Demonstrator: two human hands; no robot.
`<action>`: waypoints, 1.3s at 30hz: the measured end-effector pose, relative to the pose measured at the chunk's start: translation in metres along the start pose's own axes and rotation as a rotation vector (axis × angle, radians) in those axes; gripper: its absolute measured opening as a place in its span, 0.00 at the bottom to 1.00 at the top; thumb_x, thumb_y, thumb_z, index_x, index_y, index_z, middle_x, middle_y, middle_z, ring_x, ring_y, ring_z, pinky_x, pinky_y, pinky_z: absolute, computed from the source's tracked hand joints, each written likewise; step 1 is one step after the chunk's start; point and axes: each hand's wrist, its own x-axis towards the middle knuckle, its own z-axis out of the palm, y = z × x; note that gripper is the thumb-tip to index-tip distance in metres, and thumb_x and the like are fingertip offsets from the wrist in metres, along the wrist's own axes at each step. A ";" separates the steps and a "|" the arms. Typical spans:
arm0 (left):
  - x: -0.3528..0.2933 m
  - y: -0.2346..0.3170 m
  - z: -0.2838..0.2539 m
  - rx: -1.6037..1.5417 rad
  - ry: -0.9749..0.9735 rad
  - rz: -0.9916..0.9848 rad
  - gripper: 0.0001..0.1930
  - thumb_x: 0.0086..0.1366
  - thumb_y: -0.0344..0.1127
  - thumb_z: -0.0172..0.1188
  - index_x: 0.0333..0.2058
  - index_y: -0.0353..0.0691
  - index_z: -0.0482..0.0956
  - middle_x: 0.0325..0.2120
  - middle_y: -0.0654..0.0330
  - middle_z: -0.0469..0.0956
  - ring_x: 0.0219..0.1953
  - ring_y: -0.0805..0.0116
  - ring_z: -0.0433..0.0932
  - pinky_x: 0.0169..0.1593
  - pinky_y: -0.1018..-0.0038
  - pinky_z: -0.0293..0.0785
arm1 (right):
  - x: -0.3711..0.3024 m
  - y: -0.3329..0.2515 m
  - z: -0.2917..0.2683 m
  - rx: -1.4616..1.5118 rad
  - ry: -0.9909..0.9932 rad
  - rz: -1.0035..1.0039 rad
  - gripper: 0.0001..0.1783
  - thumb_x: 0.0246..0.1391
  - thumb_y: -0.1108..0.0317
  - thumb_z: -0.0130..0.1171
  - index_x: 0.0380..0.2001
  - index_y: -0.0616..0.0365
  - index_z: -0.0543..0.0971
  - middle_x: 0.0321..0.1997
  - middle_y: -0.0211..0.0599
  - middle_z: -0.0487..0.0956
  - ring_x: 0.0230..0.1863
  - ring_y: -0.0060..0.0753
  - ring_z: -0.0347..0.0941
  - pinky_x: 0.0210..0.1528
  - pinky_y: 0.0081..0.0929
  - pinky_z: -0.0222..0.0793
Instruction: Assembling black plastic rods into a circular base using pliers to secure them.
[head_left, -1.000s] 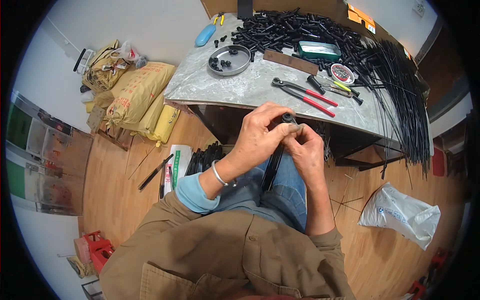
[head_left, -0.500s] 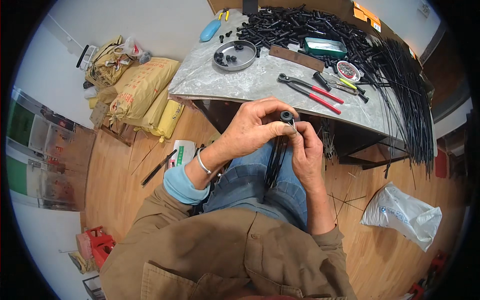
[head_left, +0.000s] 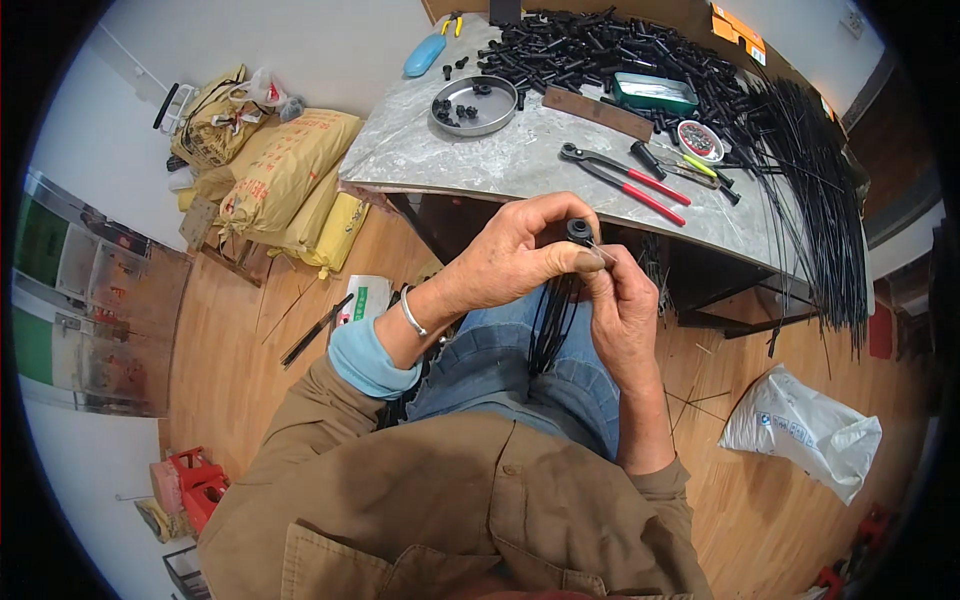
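Observation:
Over my lap, my left hand [head_left: 505, 255] is closed round a black tubular part [head_left: 579, 230], its round, holed end facing up between thumb and curled forefinger. Close beside it, my right hand [head_left: 625, 310] is pinched at the fingertips. A thin pale strand [head_left: 599, 249] runs from the black part to those fingertips, too fine to name surely. Below the hands, several long thin black rods [head_left: 548, 330] hang down in front of my jeans. What grips their upper ends is hidden behind the fingers.
On the grey table are red-handled pincers [head_left: 640, 190], a round metal dish [head_left: 497, 123] with small black pieces, a rusty bar [head_left: 597, 113], a green tray [head_left: 655, 106], a heap of black tubular parts [head_left: 570, 60] and long black rods [head_left: 835, 210]. Sacks [head_left: 290, 165] stand left; a white bag [head_left: 800, 430] lies right.
Both hands have shifted slightly right with the black part. The right fingertips have drawn a little away from it, and the pale strand now shows between them.

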 end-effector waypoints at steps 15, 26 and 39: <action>-0.001 -0.021 0.007 -0.131 -0.058 0.232 0.14 0.65 0.44 0.57 0.34 0.39 0.71 0.31 0.63 0.69 0.36 0.73 0.69 0.41 0.78 0.68 | 0.003 -0.014 -0.017 0.016 -0.079 0.096 0.08 0.61 0.70 0.54 0.31 0.64 0.75 0.26 0.26 0.74 0.27 0.16 0.70 0.30 0.15 0.67; -0.012 -0.025 0.021 -0.348 0.115 0.051 0.27 0.68 0.63 0.37 0.37 0.41 0.66 0.22 0.68 0.62 0.24 0.80 0.60 0.29 0.83 0.59 | 0.033 -0.026 -0.007 -0.442 0.192 -0.578 0.13 0.39 0.77 0.68 0.32 0.58 0.79 0.30 0.36 0.75 0.29 0.36 0.73 0.30 0.28 0.69; -0.015 -0.047 0.026 -0.266 0.218 0.048 0.25 0.69 0.60 0.40 0.32 0.40 0.64 0.21 0.69 0.58 0.23 0.80 0.58 0.27 0.83 0.57 | 0.026 -0.009 -0.004 0.245 -0.081 0.282 0.12 0.62 0.63 0.53 0.28 0.59 0.73 0.23 0.24 0.70 0.23 0.13 0.62 0.25 0.14 0.59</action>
